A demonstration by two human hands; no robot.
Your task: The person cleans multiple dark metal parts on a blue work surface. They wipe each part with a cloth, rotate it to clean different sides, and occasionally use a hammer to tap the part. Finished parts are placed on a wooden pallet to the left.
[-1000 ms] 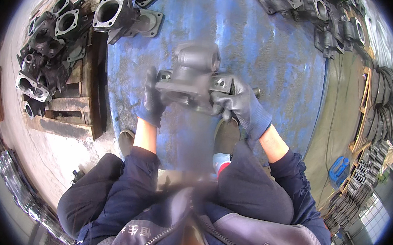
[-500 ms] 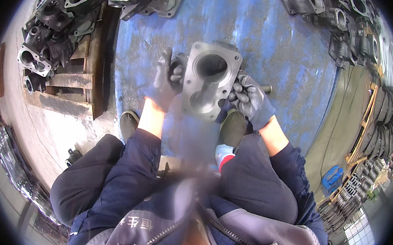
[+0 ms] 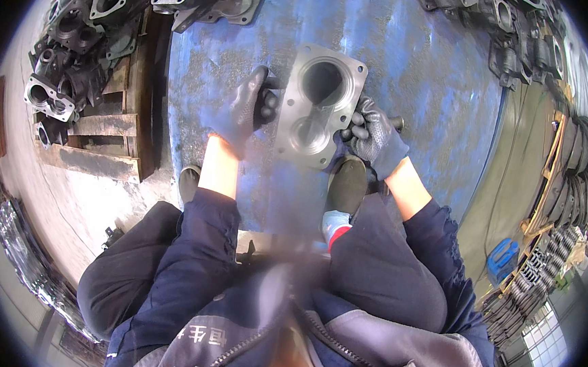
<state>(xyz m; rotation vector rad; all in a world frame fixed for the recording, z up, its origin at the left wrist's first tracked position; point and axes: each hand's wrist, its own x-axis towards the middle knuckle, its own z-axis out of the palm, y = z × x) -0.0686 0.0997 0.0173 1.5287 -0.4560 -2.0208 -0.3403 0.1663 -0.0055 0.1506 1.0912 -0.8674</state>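
A grey metal casting [image 3: 302, 109] with a flanged face, one large round bore and a smaller round recess is held up between my hands over the blue surface. My left hand [image 3: 248, 109], in a dark glove, is at its left side, fingers curled and thumb pointing up; the contact is partly hidden behind the casting. On the right edge, my gloved right hand [image 3: 377, 138] grips the casting with bent fingers. A short cylindrical stub [image 3: 397, 123] shows just beyond the right hand's knuckles.
More castings are heaped on a wooden pallet [image 3: 107, 124] at the left. Other castings [image 3: 515, 45] lie at the far right, and one pair [image 3: 215, 1] sits at the top left of the blue plate [image 3: 442, 119]. My shoe [image 3: 347, 187] is just below the casting. A blue plastic object [image 3: 503, 261] stands lower right.
The casting has moved slightly away from me and its face has tilted a little. My left hand has shifted slightly left; the right hand keeps its grip.
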